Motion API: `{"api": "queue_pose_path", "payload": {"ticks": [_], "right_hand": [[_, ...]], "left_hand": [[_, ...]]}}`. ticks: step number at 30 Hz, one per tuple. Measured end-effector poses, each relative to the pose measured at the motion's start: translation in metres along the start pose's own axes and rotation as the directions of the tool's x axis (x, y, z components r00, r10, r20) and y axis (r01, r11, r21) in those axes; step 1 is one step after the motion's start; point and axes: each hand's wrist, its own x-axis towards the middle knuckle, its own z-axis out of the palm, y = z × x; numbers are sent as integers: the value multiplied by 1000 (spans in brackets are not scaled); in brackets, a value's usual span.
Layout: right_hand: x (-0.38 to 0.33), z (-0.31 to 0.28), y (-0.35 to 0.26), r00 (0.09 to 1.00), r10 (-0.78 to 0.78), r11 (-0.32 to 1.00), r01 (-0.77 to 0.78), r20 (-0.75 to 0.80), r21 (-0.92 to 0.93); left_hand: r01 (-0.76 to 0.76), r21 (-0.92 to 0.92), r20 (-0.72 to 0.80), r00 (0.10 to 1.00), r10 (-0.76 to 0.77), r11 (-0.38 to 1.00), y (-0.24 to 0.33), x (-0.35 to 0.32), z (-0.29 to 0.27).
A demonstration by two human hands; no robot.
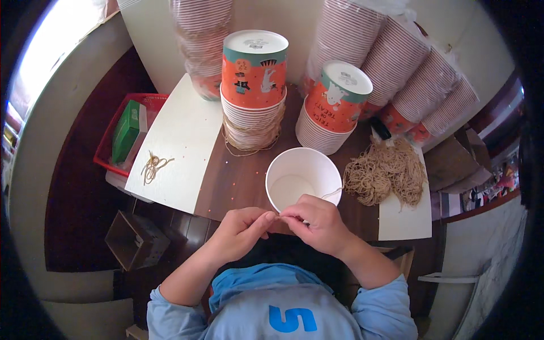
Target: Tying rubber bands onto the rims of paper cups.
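Observation:
Close to my body, at the table's front edge, both hands meet with fingertips pinched together. My left hand (242, 228) and my right hand (318, 224) are closed on a thin tan string (332, 194). The string also shows at the right rim of a white paper bucket (304, 170), which stands mouth-up and tilted toward me just beyond my fingers. Its inside is bare white, and its outer wall is hidden. The string's ends are hidden by my fingers. A tangled heap of tan strings (385, 171) lies right of the bucket.
Behind stand two upside-down stacks of orange and teal printed buckets; string loops hang on the left stack (254, 79), beside the right stack (339, 107). Plastic-wrapped stacks (345, 34) rise farther back. A small string bundle (154, 167) and red basket (102, 148) are left; an open box (136, 241) sits below.

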Motion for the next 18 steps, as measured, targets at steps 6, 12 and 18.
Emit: {"api": "queue_pose_path", "payload": {"ticks": [6, 12, 18], "right_hand": [[-1, 1, -3, 996, -87, 992, 88, 6, -90], [-2, -3, -2, 995, 47, 999, -49, 83, 16], [7, -5, 6, 931, 240, 961, -268, 274, 68]], "left_hand": [[104, -79, 120, 988, -94, 991, 1, 3, -1], [53, -57, 58, 997, -50, 997, -3, 1, 1], [-414, 650, 40, 856, 515, 637, -1, 1, 8]]}}
